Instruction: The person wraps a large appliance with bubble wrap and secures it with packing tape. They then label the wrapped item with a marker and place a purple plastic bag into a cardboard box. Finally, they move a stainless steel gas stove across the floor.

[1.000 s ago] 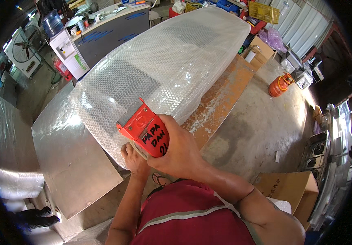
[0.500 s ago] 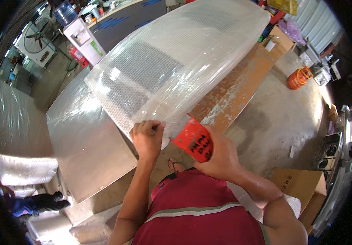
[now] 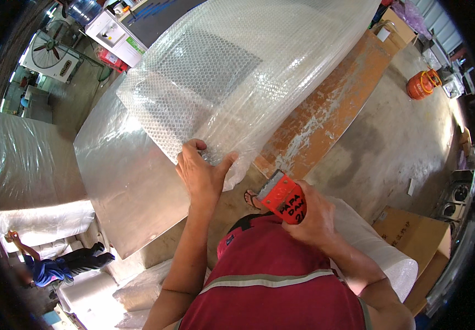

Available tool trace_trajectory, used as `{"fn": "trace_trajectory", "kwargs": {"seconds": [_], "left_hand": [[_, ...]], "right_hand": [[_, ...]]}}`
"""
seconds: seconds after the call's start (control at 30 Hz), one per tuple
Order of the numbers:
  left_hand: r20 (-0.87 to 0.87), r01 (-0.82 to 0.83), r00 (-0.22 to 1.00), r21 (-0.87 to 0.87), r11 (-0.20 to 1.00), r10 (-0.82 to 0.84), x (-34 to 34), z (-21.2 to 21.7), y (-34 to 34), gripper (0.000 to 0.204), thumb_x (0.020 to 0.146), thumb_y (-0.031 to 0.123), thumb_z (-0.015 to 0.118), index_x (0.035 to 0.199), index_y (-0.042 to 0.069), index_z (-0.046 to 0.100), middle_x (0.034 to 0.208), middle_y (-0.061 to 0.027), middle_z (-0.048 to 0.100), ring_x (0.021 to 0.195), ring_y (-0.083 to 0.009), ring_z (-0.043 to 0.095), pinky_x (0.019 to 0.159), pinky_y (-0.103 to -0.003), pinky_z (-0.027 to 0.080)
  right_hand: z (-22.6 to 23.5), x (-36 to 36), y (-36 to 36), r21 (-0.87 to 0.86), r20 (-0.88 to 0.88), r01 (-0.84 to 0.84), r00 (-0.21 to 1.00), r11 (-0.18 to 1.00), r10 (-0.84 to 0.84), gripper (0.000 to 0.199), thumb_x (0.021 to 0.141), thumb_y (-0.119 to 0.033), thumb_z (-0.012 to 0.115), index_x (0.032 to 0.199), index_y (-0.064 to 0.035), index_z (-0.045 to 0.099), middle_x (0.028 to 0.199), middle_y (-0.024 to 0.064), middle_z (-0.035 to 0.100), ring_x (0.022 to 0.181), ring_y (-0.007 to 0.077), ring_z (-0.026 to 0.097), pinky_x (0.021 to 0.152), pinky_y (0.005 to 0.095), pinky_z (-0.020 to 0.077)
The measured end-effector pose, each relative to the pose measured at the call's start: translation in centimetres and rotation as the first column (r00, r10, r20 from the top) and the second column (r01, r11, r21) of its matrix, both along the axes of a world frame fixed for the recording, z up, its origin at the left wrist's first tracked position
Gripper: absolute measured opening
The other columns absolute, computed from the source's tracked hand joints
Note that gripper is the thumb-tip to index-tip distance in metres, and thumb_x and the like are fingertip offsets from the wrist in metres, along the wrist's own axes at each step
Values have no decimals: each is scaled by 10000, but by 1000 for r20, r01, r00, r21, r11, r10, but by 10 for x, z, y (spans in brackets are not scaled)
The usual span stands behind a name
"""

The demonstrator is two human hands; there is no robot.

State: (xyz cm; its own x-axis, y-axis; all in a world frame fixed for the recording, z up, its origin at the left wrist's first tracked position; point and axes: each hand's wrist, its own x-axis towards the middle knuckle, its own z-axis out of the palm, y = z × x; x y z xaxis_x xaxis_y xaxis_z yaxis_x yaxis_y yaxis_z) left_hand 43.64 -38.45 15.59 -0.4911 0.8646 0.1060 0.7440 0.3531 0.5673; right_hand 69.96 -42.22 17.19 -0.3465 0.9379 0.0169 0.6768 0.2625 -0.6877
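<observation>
1. At the centre of the view, the left hand (image 3: 201, 173) presses down on the near edge of a large clear bubble-wrap-covered bundle (image 3: 232, 82), its fingers spread flat and its thumb splayed toward three o'clock; it pins the wrap rather than closing around it.
2. Toward four o'clock from that hand, the right hand (image 3: 314, 217) is clenched around a red plastic tape dispenser (image 3: 282, 198), whose toothed front edge points toward ten o'clock; the dispenser is lifted clear of the wrap, near the bundle's lower edge but not touching it.
3. The bundle stretches from the left hand up toward one o'clock, lying on a long rust-orange workbench (image 3: 331, 110) and overhanging a shiny grey metal sheet (image 3: 122, 187) at eight o'clock.
4. At two o'clock, well apart, an orange gas cylinder (image 3: 420, 83) stands on the concrete floor (image 3: 397, 148).
5. At four o'clock a brown cardboard box (image 3: 413, 236) sits beside a white roll of bubble wrap (image 3: 380, 247).
6. At eleven o'clock a white water dispenser (image 3: 113, 33) stands near a standing fan (image 3: 47, 52).
7. At eight o'clock, a person in blue (image 3: 56, 267) crouches at the rim.
</observation>
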Motion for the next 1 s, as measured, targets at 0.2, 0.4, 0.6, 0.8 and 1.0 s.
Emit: {"fn": "trace_trajectory", "kwargs": {"seconds": [0.2, 0.4, 0.6, 0.8, 1.0], "left_hand": [[-63, 108, 992, 10, 994, -107, -4, 2, 1, 724, 753, 398, 911, 1377, 151, 642, 1205, -100, 585, 1185, -305, 533, 1057, -476, 357], [-30, 245, 968, -96, 965, -249, -9, 9, 7, 530, 834, 363, 848, 1319, 191, 719, 1281, -106, 584, 1231, -303, 528, 1069, -492, 354], [-97, 424, 891, -177, 888, -445, -17, 52, -11, 484, 867, 234, 803, 1337, 169, 706, 1392, -158, 571, 1266, -345, 546, 1074, -492, 432], [596, 509, 696, -18, 860, -400, 37, 35, -45, 525, 983, 274, 723, 1428, 23, 601, 1480, -236, 551, 1243, -358, 606, 1071, -430, 479], [827, 319, 549, -74, 945, -121, 63, -56, -24, 716, 1071, 430, 583, 1590, -21, 383, 1565, -272, 490, 1413, -316, 527, 1063, -405, 506]], "right_hand": [[-36, 12, 0, 12, 57, -16, 998, 1000, 15, 867, 642, -249, 895, 1403, -75, 519, 1055, 161, 672, 978, 397, 692, 821, 483, 565], [-125, 12, -1, -102, 134, 14, 991, 995, 0, 912, 627, -256, 888, 1426, -101, 477, 1168, 172, 663, 1062, 397, 673, 889, 501, 555], [-123, 3, 24, -241, 234, 29, 972, 970, 30, 822, 680, -277, 868, 1378, -77, 481, 1175, 205, 655, 1082, 433, 670, 889, 535, 565], [-58, -15, 71, -343, 440, -157, 844, 926, 306, 691, 726, -365, 834, 1274, -39, 569, 1053, 243, 709, 967, 470, 705, 842, 562, 573], [-63, -40, 163, -757, 471, -162, 535, 633, 701, 509, 689, -481, 791, 959, -51, 759, 956, 192, 773, 929, 360, 757, 822, 480, 602]]}}
